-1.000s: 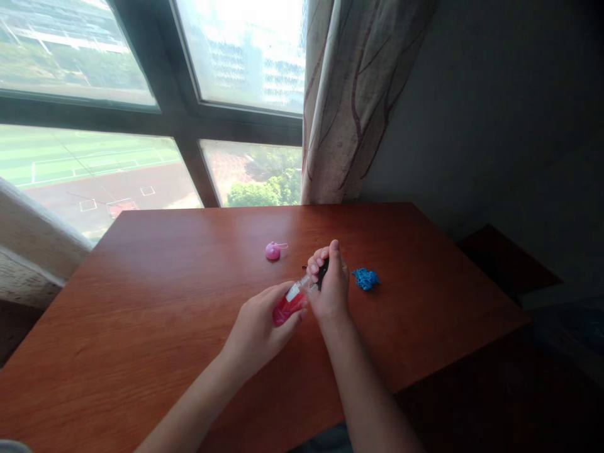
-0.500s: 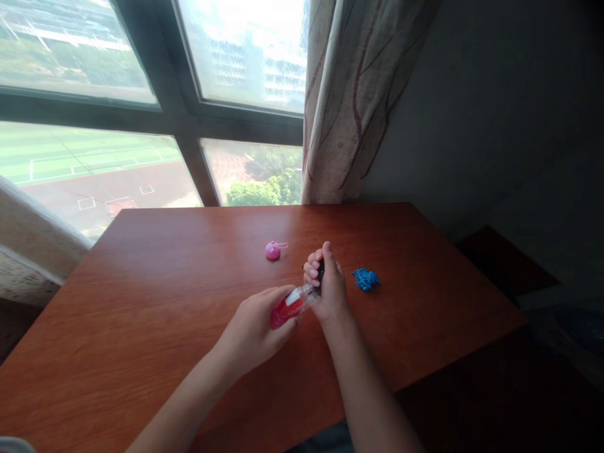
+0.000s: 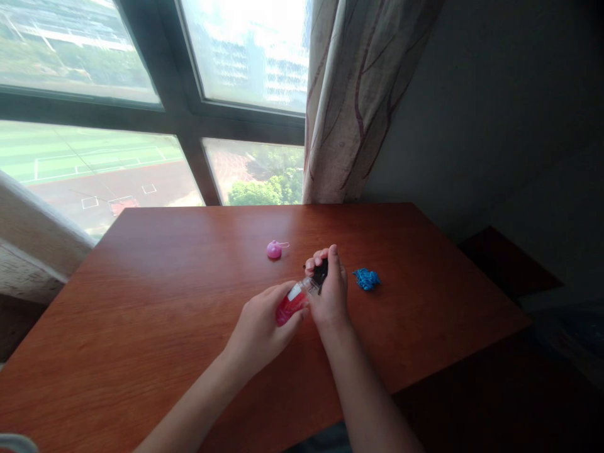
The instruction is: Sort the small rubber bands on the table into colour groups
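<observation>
My left hand (image 3: 262,318) is wrapped round a small clear bottle (image 3: 291,306) with red contents and a pale label. The bottle lies tilted, its neck pointing up and right. At the neck, my right hand (image 3: 331,292) is closed on a black top (image 3: 321,272), thumb pointing up. My fingers hide part of the top, so I cannot tell whether it is joined to the neck. Just beyond my hands sits a pink rounded object (image 3: 274,250) with a thin loop. To the right of my right hand lies a tangled blue bundle (image 3: 367,279).
The brown wooden table (image 3: 141,327) stretches to a window (image 3: 255,119) at the back. A patterned curtain (image 3: 358,107) hangs at the back right. The curved rim of a pale object (image 3: 19,441) shows at the bottom left corner.
My right hand has turned slightly, so more of the black top shows. Both hands have shifted a little to the right in view; the bottle stays between them.
</observation>
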`<action>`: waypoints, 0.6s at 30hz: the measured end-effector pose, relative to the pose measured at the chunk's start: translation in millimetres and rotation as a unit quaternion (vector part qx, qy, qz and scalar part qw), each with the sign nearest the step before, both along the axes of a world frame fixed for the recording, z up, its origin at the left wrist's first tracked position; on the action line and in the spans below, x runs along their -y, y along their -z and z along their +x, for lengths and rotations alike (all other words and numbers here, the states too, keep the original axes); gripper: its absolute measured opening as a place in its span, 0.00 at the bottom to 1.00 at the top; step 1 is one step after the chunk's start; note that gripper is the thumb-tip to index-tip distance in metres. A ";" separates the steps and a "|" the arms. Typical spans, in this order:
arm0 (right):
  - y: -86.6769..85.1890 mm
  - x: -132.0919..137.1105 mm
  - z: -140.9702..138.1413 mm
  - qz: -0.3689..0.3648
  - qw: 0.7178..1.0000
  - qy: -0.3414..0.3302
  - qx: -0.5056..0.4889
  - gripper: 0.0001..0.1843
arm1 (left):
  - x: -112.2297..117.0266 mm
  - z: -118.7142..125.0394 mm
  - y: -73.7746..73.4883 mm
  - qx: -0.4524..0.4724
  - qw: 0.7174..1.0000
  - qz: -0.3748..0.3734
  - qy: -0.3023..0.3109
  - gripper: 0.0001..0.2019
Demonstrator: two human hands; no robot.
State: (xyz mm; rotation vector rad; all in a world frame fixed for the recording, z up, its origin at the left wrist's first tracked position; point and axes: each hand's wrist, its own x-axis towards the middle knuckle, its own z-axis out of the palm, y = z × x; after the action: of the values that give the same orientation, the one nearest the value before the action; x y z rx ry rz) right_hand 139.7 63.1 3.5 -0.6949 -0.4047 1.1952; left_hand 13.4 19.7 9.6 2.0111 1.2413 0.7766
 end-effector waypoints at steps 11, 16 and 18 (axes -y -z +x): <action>-1.3 -0.7 5.4 -0.052 0.990 -0.054 -0.116 0.15 | -0.7 -0.8 1.0 0.006 1.000 0.001 0.005 0.14; -1.0 -1.1 12.3 -0.056 0.976 -0.093 -0.189 0.10 | -1.4 -1.6 -1.1 0.001 1.000 -0.014 0.012 0.12; -1.5 -0.6 14.1 -0.049 0.974 -0.103 -0.198 0.09 | -2.0 -2.2 -1.8 -0.003 1.000 -0.019 0.017 0.11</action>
State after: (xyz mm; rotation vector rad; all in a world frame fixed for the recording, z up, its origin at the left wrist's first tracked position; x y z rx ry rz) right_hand 153.8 63.7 5.0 -0.4879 -0.0836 1.5217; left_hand 11.3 21.7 11.5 1.9994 1.2131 0.7254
